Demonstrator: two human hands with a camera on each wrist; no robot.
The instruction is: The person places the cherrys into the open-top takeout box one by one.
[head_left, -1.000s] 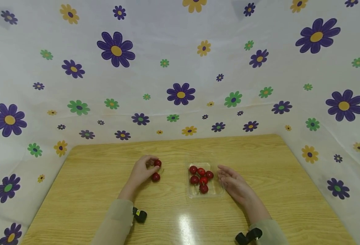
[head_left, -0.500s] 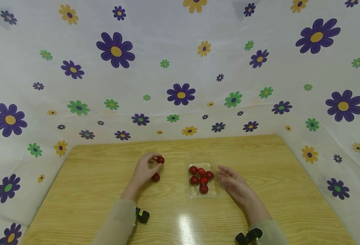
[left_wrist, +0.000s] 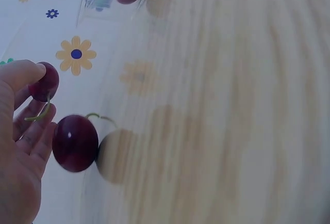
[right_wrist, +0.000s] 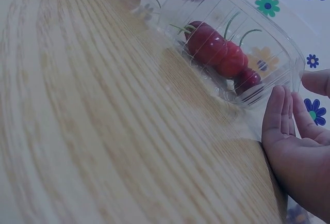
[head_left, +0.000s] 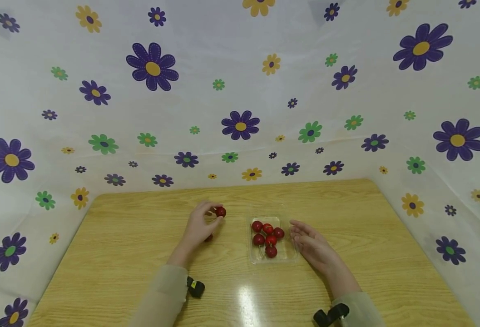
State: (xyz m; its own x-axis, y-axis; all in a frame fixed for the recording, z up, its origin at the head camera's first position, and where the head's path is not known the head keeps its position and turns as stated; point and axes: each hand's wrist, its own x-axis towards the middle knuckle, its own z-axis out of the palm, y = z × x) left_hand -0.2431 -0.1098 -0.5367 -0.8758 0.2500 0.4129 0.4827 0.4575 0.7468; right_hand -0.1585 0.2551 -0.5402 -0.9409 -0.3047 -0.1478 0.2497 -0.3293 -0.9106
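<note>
My left hand (head_left: 199, 225) pinches a dark red cherry (head_left: 220, 212) between thumb and fingers, to the left of the clear plastic container (head_left: 286, 255). A green stem hangs from that cherry in the left wrist view. A second dark cherry (left_wrist: 75, 143) with a curved stem sits on the table; in the head view my left hand mostly hides it. Several red cherries (right_wrist: 216, 48), some with stems, lie inside the container. Along the container's right side, my right hand (head_left: 314, 247) rests with fingers extended, its fingertips (right_wrist: 278, 92) right at the plastic wall.
Everything lies on a light wooden table (head_left: 141, 218). White cloth (head_left: 207, 59) printed with flowers stands behind the table and along both sides. Black wrist devices, one (head_left: 196, 288) on the left and another (head_left: 331, 314) on the right, sit at the sleeves.
My left hand has lifted a cherry and carried it rightward and slightly away from me, toward the container. The second cherry has stayed put, now more covered. My right hand has not moved.
</note>
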